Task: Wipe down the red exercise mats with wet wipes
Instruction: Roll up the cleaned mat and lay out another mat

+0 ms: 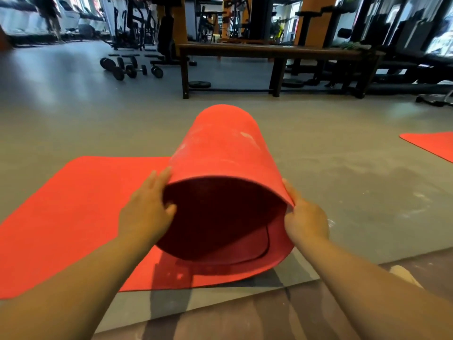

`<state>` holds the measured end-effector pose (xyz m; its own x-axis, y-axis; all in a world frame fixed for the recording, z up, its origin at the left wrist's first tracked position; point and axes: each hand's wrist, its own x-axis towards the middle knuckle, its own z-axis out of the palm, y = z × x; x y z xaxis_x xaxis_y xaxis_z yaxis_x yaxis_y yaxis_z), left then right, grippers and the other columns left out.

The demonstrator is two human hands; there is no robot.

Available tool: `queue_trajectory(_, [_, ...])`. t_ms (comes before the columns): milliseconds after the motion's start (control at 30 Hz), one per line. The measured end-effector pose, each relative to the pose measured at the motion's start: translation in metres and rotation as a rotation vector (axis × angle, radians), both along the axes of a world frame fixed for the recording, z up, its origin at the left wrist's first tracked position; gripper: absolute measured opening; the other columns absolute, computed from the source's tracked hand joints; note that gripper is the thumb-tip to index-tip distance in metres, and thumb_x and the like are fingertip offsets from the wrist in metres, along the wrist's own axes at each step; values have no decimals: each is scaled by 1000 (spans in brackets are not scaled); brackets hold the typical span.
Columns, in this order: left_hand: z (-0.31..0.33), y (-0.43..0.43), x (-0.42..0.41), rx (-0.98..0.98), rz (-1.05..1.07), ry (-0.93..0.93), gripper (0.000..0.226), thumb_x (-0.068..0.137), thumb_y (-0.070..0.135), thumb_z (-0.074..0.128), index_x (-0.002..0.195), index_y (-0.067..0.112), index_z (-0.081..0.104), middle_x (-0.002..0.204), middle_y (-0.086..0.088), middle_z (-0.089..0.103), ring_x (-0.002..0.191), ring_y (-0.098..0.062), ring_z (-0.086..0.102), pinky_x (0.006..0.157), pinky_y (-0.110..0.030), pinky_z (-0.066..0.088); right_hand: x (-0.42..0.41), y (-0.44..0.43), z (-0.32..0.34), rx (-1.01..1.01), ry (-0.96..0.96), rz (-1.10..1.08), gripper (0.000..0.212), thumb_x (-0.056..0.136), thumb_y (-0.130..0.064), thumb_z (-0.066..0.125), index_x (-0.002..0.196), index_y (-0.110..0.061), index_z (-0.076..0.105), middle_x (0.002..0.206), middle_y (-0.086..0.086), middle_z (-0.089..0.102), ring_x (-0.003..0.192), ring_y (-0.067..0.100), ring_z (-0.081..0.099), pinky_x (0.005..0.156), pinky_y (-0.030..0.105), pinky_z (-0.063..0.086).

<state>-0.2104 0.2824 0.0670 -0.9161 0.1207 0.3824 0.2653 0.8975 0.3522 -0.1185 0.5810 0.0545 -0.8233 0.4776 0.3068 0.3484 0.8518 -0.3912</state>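
Note:
A red exercise mat (61,217) lies on the grey floor, flat on its left part and curled into a wide loose roll (220,153) on its right end. My left hand (147,212) grips the roll's near left rim, thumb inside the opening and fingers along the outside. My right hand (306,217) pinches the roll's near right rim. The dusty outer face of the roll points away from me. A second red mat (431,146) lies flat at the right edge. No wet wipe is in view.
A long dark wooden bench (269,52) stands across the floor beyond the mat. Several dumbbells (130,68) lie at the back left, with gym machines behind. A person (51,15) walks at the far left. A white shoe tip (402,274) shows at lower right.

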Motion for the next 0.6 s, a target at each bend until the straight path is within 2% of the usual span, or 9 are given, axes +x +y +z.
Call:
queue_trajectory(100, [26,14,-8,-132,0,-17,77,78,43,66,144,45,26,129,-8,59,109,-32,61,79,-40,50,-24,-19,56,47,164,65,62,86,-11,49,136,-48,42,102,16,69,88,39,61,70,38,46])
queue_trajectory(167, [33,5,-21,-168,81,-155,67,83,39,59,144,39,31,117,-14,65,103,-35,62,77,-38,49,-41,-40,92,99,237,167,57,85,-13,50,132,-46,48,109,14,68,93,38,62,74,39,47])
queue_trajectory(267, [23,-8,-20,142,90,-258,54,85,9,47,136,25,48,122,-20,62,107,-39,59,80,-37,45,-58,-85,128,152,333,366,54,84,-15,52,129,-45,52,107,11,69,92,38,63,75,39,49])
queue_trajectory(333, [8,-19,-11,304,147,-340,40,92,11,43,131,19,53,122,-23,61,109,-39,58,80,-36,42,-63,-114,136,177,366,490,53,82,-16,54,128,-42,54,106,10,70,90,38,64,73,40,51])
queue_trajectory(367, [2,-29,-9,374,201,-383,40,95,14,44,134,17,49,126,-23,58,112,-39,56,84,-37,43,-65,-125,133,214,327,559,53,83,-17,54,131,-41,52,112,12,68,94,38,63,75,41,50])
queue_trajectory(433, [1,-58,-9,498,331,-341,59,89,11,51,145,19,35,137,-23,50,121,-39,51,97,-41,42,-67,-142,115,247,91,726,53,91,-21,50,140,-39,40,137,14,52,116,35,55,93,40,46])
queue_trajectory(500, [17,-85,-6,351,320,-56,84,75,7,64,149,22,28,148,-17,38,131,-35,42,106,-45,37,-65,-153,92,221,-179,838,54,96,-23,45,146,-37,29,153,12,31,135,29,38,109,37,33])
queue_trajectory(567, [33,-91,-5,48,66,164,92,63,7,72,146,25,37,150,-8,39,133,-28,42,106,-42,37,-66,-163,76,190,-246,885,57,96,-25,46,148,-35,24,155,9,24,141,26,28,113,36,27])
queue_trajectory(600, [40,-88,-7,-81,-35,164,88,64,9,71,144,29,40,148,-3,43,130,-26,46,104,-39,39,-66,-168,73,162,-217,896,58,95,-25,48,147,-34,25,155,7,26,141,25,27,113,34,26])
